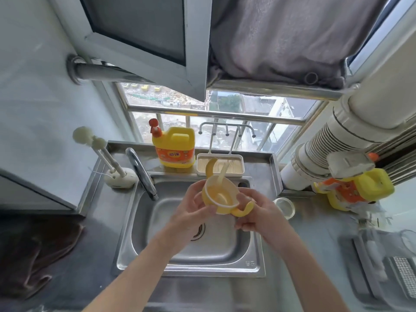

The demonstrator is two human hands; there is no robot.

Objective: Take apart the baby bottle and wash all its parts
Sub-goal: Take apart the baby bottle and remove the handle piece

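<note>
The left grip and the right grip hold the yellow bottle top between them, above the sink. The left grip's fingers curl round its left rim. The right grip is clamped on the right-hand handle. A pale straw rises from inside the top. Just right of the right grip, a clear bottle body sits on the worktop. The tap stands beyond the left grip.
</note>
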